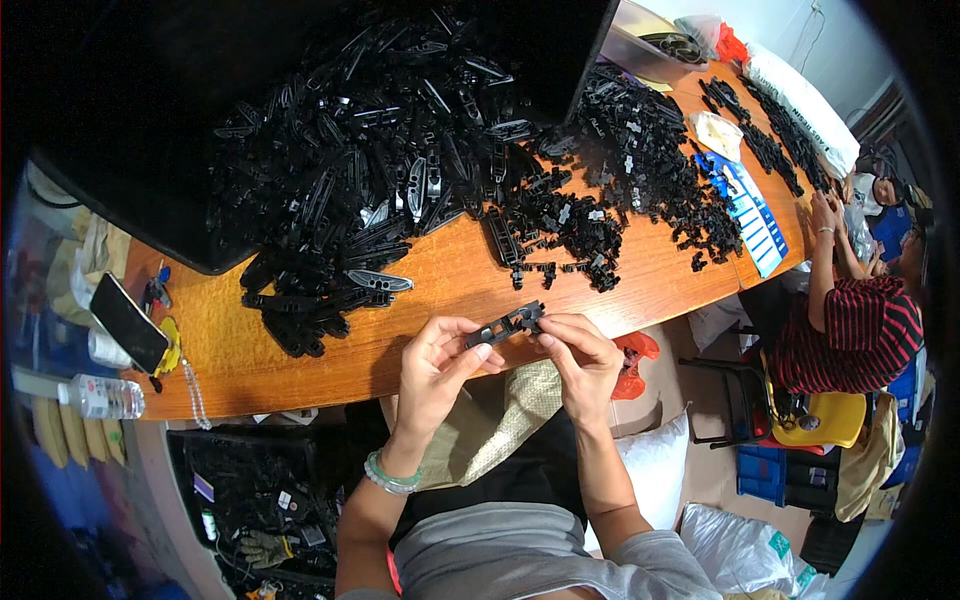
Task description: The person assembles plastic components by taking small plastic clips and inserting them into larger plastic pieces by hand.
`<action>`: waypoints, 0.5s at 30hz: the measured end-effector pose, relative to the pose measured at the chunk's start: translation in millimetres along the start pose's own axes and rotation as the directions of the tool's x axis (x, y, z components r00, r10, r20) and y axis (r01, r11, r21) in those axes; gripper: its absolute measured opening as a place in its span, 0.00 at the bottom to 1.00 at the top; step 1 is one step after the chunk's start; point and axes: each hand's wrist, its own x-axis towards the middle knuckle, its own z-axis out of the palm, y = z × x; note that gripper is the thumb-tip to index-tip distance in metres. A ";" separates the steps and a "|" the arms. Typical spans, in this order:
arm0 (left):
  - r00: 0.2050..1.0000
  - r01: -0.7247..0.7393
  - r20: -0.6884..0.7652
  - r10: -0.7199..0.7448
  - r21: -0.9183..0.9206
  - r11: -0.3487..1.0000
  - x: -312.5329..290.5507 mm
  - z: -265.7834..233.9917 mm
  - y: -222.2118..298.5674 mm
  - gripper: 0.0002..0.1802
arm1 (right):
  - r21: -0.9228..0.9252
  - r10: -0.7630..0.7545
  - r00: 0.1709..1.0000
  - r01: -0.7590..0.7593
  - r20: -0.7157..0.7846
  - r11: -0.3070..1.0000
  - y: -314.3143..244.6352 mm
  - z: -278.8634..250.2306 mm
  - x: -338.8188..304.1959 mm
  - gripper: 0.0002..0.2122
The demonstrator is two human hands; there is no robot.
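Between my two hands, just above the near edge of the wooden table (pixel 440 338), is a black plastic part (pixel 497 330), long and narrow with openings along it. My left hand (pixel 437 362) pinches its left end between thumb and fingers. At its right end, my right hand (pixel 580 362) holds a small dark piece (pixel 532 317) against it; whether the two are joined I cannot tell. Beyond my hands lie a large heap of long black plastic parts (pixel 350 190) and, to its right, a pile of small black clips (pixel 640 150).
A phone (pixel 130 322) on a yellow stand and a plastic water bottle (pixel 105 397) are at the left. A blue-and-white sheet (pixel 745 215) lies at the right. Another person in a striped shirt (pixel 850 335) sits farther right. A dark bin (pixel 265 490) stands below the table.
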 end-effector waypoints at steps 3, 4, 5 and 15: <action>0.999 0.005 0.037 -0.010 0.132 0.991 -3.0 -4.2 2.8 0.11 | -0.121 -0.188 0.982 0.190 0.027 0.974 -6.3 1.6 -0.6 0.10; 0.999 0.006 0.035 -0.011 0.132 0.991 -4.2 -5.7 3.3 0.11 | -0.186 -0.245 0.964 0.261 0.105 0.947 -10.0 0.1 1.1 0.11; 0.998 -0.007 0.070 -0.006 0.183 0.983 -5.4 -6.7 3.8 0.11 | -0.246 -0.295 0.938 0.335 0.184 0.910 -12.1 -0.8 2.9 0.11; 0.999 0.006 0.051 -0.007 0.018 1.000 -6.2 -0.8 4.7 0.09 | -0.424 -0.441 0.813 0.577 0.381 0.698 -14.2 5.0 4.1 0.12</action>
